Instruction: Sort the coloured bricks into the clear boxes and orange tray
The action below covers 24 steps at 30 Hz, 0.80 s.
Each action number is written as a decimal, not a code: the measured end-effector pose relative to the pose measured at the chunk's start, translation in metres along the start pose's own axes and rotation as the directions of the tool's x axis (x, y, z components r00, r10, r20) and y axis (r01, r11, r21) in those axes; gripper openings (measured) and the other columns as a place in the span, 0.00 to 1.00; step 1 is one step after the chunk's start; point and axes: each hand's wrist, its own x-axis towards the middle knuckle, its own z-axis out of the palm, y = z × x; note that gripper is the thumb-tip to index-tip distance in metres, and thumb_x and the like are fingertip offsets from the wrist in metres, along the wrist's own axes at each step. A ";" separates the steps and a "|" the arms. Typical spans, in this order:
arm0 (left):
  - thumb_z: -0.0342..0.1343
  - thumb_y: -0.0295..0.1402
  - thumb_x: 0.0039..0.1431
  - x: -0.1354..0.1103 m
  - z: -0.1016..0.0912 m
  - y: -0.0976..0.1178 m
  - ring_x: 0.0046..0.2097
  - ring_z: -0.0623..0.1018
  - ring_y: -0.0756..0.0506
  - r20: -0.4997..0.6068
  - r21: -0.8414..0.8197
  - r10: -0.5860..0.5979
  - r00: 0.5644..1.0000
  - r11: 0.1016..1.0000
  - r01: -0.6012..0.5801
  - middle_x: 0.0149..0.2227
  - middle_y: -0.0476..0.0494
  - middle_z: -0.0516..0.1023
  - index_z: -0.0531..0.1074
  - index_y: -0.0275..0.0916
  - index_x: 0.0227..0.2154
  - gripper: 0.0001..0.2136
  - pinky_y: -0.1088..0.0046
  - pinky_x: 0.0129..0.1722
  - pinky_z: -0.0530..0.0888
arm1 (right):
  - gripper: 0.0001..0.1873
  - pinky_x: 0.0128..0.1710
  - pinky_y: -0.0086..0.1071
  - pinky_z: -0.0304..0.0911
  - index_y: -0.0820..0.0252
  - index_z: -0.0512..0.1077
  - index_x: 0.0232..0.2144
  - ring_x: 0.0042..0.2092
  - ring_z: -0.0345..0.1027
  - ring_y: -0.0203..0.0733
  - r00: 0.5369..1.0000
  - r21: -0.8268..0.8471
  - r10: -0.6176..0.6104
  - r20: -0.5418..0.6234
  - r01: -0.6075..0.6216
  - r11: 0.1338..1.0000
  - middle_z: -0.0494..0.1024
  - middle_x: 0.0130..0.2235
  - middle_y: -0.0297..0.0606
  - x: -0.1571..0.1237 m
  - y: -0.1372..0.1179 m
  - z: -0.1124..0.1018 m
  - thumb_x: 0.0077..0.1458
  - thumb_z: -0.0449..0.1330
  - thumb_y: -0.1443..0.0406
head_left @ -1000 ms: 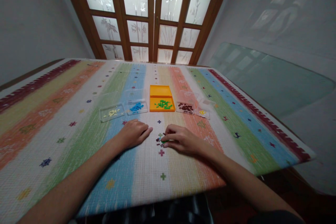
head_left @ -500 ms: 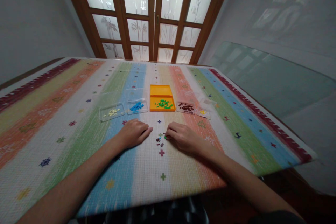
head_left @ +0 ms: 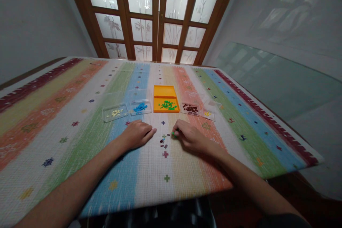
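Note:
My right hand (head_left: pixel 189 136) is closed, with a small green building brick (head_left: pixel 173 133) pinched between thumb and fingertips. Just left of it, a few tiny dark and blue bricks (head_left: pixel 162 141) lie loose on the tablecloth, one dark piece (head_left: pixel 168 135) apart from the others. My left hand (head_left: pixel 136 134) rests on the cloth across from them, its fingers curled under and the thumb pointing right; nothing shows in it. Beyond the hands, an orange case (head_left: pixel 166 92) with its lid raised holds green bricks (head_left: pixel 168 105).
Left of the case stand clear trays with blue bricks (head_left: pixel 140 108) and cream pieces (head_left: pixel 117 113). To its right, other clear trays hold dark brown bricks (head_left: pixel 190 108) and yellow pieces (head_left: pixel 207 113). A striped tablecloth (head_left: pixel 152 181) covers the table; its near edge faces me.
My right hand has drawn slightly away from the loose bricks, up and to the right, with the green brick in its fingertips. My left hand stays in place.

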 end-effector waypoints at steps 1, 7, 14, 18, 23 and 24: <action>0.40 0.38 0.73 0.000 0.000 0.000 0.25 0.72 0.47 0.000 -0.002 0.002 1.000 1.000 -0.002 0.22 0.44 0.76 0.70 0.37 0.23 0.24 0.68 0.33 0.65 | 0.07 0.35 0.32 0.61 0.58 0.65 0.34 0.34 0.65 0.39 1.000 0.022 0.015 -0.014 -0.015 1.000 0.72 0.34 0.38 0.000 0.001 -0.003 0.59 0.52 0.74; 0.40 0.38 0.73 0.000 0.002 -0.001 0.25 0.72 0.47 -0.016 -0.024 -0.001 1.000 1.000 0.001 0.23 0.44 0.76 0.70 0.37 0.22 0.24 0.68 0.33 0.66 | 0.04 0.36 0.34 0.62 0.57 0.65 0.35 0.35 0.65 0.41 0.996 0.044 0.048 -0.072 -0.045 0.998 0.74 0.35 0.39 0.001 0.013 -0.010 0.60 0.52 0.70; 0.40 0.38 0.73 0.000 0.001 -0.001 0.25 0.72 0.47 -0.001 0.010 0.015 1.000 1.000 -0.015 0.23 0.44 0.77 0.71 0.37 0.24 0.23 0.69 0.33 0.66 | 0.04 0.36 0.36 0.60 0.56 0.63 0.34 0.35 0.63 0.42 0.991 -0.058 -0.036 -0.127 0.028 0.998 0.73 0.35 0.40 0.033 0.036 -0.018 0.60 0.50 0.70; 0.41 0.37 0.73 0.000 0.002 -0.001 0.26 0.73 0.47 -0.007 0.012 0.015 1.000 1.000 -0.015 0.23 0.44 0.77 0.71 0.37 0.23 0.23 0.68 0.33 0.66 | 0.03 0.37 0.35 0.60 0.56 0.62 0.33 0.35 0.63 0.42 0.988 -0.098 -0.064 -0.141 0.050 0.994 0.71 0.34 0.39 0.068 0.049 -0.023 0.61 0.51 0.69; 0.41 0.37 0.72 0.000 0.001 0.001 0.26 0.74 0.46 -0.002 0.015 -0.005 1.000 1.000 0.005 0.23 0.43 0.77 0.71 0.37 0.23 0.22 0.68 0.33 0.66 | 0.04 0.37 0.34 0.60 0.56 0.62 0.32 0.34 0.63 0.40 0.993 -0.107 -0.011 -0.120 -0.002 0.994 0.71 0.34 0.38 0.107 0.061 -0.019 0.60 0.52 0.67; 0.41 0.37 0.72 0.000 0.001 0.002 0.26 0.74 0.46 0.000 0.012 -0.008 1.000 1.000 0.008 0.23 0.43 0.77 0.71 0.37 0.23 0.22 0.68 0.34 0.66 | 0.04 0.37 0.34 0.60 0.56 0.62 0.32 0.34 0.63 0.40 0.994 -0.109 0.002 -0.108 -0.014 0.994 0.72 0.34 0.38 0.113 0.062 -0.018 0.60 0.53 0.67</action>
